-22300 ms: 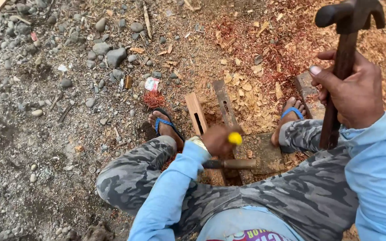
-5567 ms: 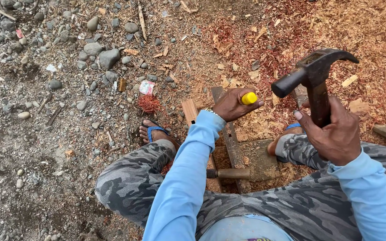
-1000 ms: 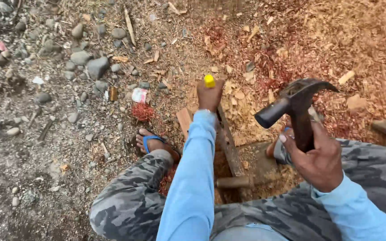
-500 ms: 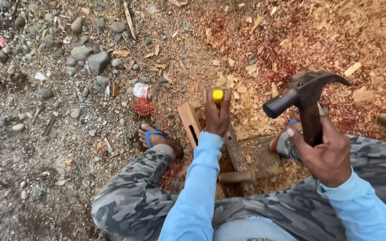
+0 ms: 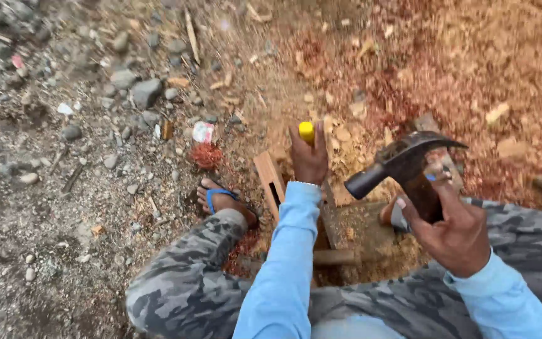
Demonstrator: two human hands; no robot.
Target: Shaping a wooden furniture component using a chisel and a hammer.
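The yellow-handled tool (image 5: 307, 132) stands nearly upright in the left hand (image 5: 309, 160), only its yellow butt showing above the clenched fingers; its working end is hidden below the fist, over the wooden piece (image 5: 270, 182) between the feet. The claw hammer (image 5: 403, 163) is raised in the right hand (image 5: 456, 235), which grips the handle just under the head. The hammer's head lies roughly level, striking face to the lower left, claw to the right. Wood chips (image 5: 409, 69) cover the ground beyond, gravel (image 5: 83, 113) to the left.
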